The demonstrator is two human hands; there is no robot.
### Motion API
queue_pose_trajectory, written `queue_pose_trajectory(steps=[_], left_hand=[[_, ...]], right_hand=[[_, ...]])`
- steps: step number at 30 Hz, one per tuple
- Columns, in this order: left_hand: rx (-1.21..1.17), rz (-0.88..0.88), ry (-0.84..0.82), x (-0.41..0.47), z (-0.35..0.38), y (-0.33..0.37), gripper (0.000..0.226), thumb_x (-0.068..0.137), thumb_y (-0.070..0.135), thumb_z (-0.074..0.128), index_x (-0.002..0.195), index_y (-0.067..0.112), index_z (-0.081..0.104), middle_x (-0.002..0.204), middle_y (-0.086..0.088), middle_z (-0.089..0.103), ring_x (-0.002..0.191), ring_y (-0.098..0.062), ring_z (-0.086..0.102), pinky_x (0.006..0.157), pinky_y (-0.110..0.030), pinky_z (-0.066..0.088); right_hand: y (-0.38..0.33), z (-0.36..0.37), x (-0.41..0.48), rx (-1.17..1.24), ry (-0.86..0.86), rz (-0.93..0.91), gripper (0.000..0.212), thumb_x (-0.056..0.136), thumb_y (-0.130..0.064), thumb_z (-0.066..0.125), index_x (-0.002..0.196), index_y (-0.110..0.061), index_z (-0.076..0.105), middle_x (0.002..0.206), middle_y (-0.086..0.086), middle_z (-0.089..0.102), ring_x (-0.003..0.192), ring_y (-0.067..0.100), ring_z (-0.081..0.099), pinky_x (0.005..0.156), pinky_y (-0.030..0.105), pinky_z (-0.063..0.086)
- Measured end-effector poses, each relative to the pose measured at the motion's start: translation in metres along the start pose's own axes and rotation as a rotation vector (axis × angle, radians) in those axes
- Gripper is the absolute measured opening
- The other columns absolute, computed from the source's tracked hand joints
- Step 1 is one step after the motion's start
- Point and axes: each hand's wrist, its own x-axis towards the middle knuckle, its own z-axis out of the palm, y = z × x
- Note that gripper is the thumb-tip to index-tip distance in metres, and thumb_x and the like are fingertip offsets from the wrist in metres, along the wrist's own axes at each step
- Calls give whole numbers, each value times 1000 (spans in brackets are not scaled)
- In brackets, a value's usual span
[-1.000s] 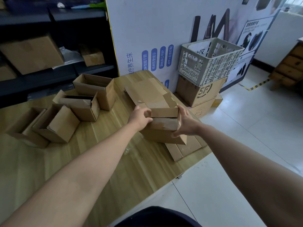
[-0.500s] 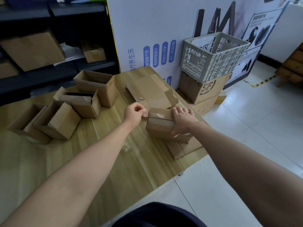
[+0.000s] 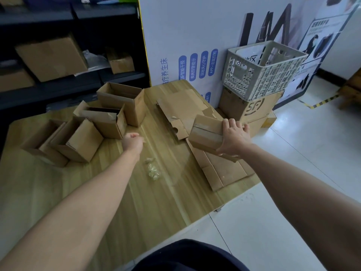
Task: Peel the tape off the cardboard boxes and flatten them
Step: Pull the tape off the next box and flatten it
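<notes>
Box (image 3: 205, 134), right of centre: right grip (image 3: 234, 138) curls over its top, likely bracing it for the peel. Left grip (image 3: 132, 141) fisted; cannot tell if it holds tape.

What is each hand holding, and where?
Right hand grips the small box by its right end. Left hand is curled; whether it holds anything cannot be told.

View: one head-worn wide-angle camera.
Facing: forward, down onto table (image 3: 166, 202).
Range: near; left hand (image 3: 132, 142), right hand (image 3: 234, 137) mid-frame.
</notes>
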Motion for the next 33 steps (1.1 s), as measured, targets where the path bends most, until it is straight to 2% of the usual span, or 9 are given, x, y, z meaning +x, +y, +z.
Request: queue_pose_trajectory(steps=[6,10,14,18,25,27,29,31,33], left_hand=[[360,-3,-228,-16,0,-51,21,83,-12,50,78,8,56,77,-13,62,59,-22,59,76,-42,57],[426,-9,-210,-19,7,-67,23,80,-12,57,84,10,53,87,-12,61,75,-24,61,68,-34,57],[484,-109,-129,7,20,-87,38,72,-10,63,103,7,50,106,-19,64,94,-35,66,78,-46,58],[649,-175,-149,-26,13,-70,26,73,-3,69,97,4,62,99,-10,68,78,-27,68,57,-22,54],[903,-84,-198,-31,12,-72,28,82,13,69,108,4,63,112,-11,64,107,-28,61,76,-27,46],[928,-108,-300,-28,8,-63,20,81,4,66,100,0,62,115,-15,62,106,-28,61,66,-22,44],[838,-170,-364,-21,2,-59,10,81,-6,62,92,-5,61,98,-18,64,86,-27,63,52,-18,47],[641,-309,-448,-20,-5,-53,24,87,-11,54,112,-11,56,85,-15,60,69,-21,58,68,-27,57],[518,-335,-497,-18,-10,-50,56,90,-12,50,141,5,34,104,-20,57,72,-23,58,72,-35,55]], right_hand=[[-27,-3,2,43,-9,-52,111,58,-53,79,145,-13,21,139,7,35,131,28,32,116,54,14],[-37,0,0,52,-26,-95,113,59,-51,79,147,-14,19,141,6,33,134,28,29,117,53,11],[-41,2,2,33,-26,-132,113,59,-52,79,146,-16,18,140,6,34,132,28,31,117,51,12],[-43,0,7,25,-12,-171,111,58,-53,78,145,-16,20,140,5,34,131,27,31,116,51,13],[-55,5,11,16,-81,-203,108,62,-50,78,146,-17,18,141,6,33,131,27,30,116,48,17],[-60,11,12,20,-91,-211,108,62,-50,78,146,-16,19,140,6,34,130,27,32,115,48,18],[-66,16,14,19,-96,-217,108,62,-50,79,146,-17,20,140,5,35,129,27,33,114,48,19],[-72,17,15,11,-94,-229,106,61,-49,79,145,-17,22,139,5,36,129,26,34,113,48,20],[-75,15,16,12,-101,-236,105,61,-49,79,144,-18,23,138,5,36,128,26,35,112,48,21]])
